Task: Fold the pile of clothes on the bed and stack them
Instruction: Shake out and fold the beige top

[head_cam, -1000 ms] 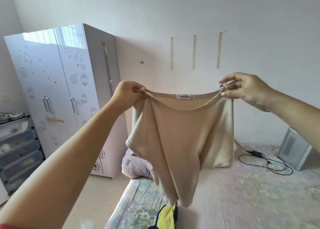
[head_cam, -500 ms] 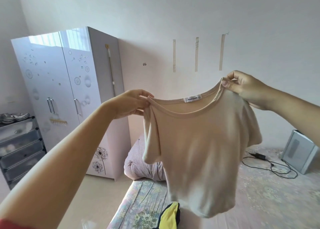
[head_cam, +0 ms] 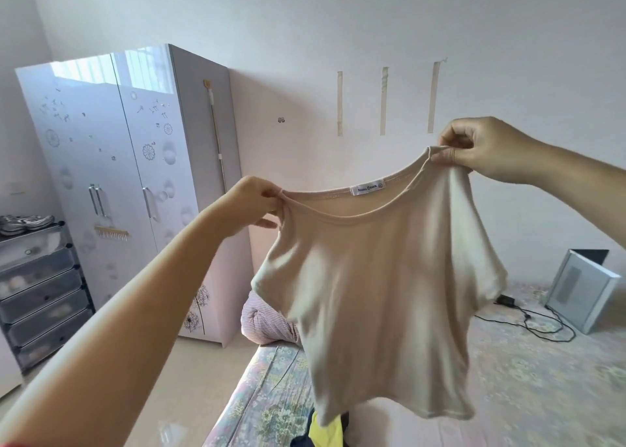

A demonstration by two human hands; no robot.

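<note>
Bedroom, floral bed (head_cam: 528, 389): left hand (head_cam: 252, 206), right hand (head_cam: 481, 150) pinch beige T-shirt (head_cam: 379, 297) neckline; label (head_cam: 368, 188) text unreadable.

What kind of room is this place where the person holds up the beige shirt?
Most likely a bedroom in a home. A bed with a floral sheet lies below the shirt, a white two-door wardrobe stands against the wall, and a striped pillow lies at the bed's far end.

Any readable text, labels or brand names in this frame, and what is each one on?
Neck label inside the collar of the beige T-shirt: dark print in two words plus a small round mark, too blurred to read.
Wardrobe doors: only flower and dandelion decals, no words.
No other text shows.
</note>
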